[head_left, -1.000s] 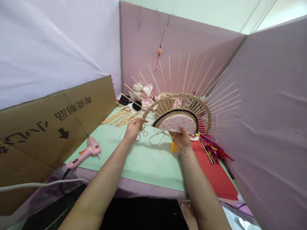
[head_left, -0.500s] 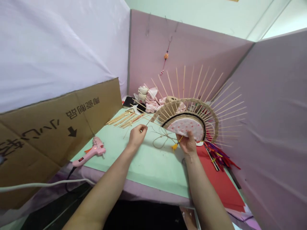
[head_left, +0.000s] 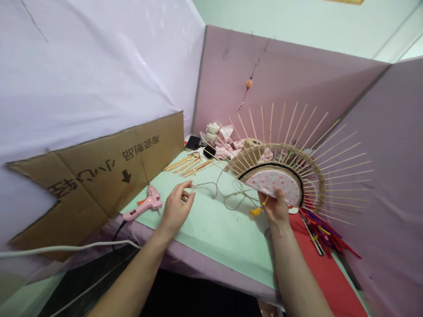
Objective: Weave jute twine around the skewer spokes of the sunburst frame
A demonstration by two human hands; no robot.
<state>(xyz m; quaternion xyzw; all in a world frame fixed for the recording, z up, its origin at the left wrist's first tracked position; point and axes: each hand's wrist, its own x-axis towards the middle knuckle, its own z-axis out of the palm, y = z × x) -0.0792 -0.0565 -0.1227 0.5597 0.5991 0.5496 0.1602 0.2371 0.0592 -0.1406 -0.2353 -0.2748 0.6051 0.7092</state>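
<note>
My right hand [head_left: 276, 209] grips the lower edge of a half-round fan-shaped piece [head_left: 276, 185], its thumb on the front. This piece has a pink-dotted white fabric centre, a black band, an arched twine-wrapped rim [head_left: 319, 174] and thin wooden sticks radiating outward. A yellow tassel [head_left: 255, 211] hangs beside the right hand. To the left, above the table, my left hand [head_left: 178, 207] has the thin twine [head_left: 205, 183] at its thumb and index fingertips. The twine runs toward the left end of the rim, with loose loops [head_left: 233, 204] below it.
A pink glue gun [head_left: 145, 207] rests at the table's left edge by a cardboard sheet [head_left: 99, 176]. Loose sticks [head_left: 187, 164], a jar [head_left: 212, 131] and a black round item [head_left: 209, 152] are farther back. Red paper [head_left: 317, 273] and colourful strips [head_left: 327, 231] lie right.
My left hand has moved away from the rim's left end, down and left, drawing the twine out. My right hand still holds the fan-shaped piece. The view has shifted left.
</note>
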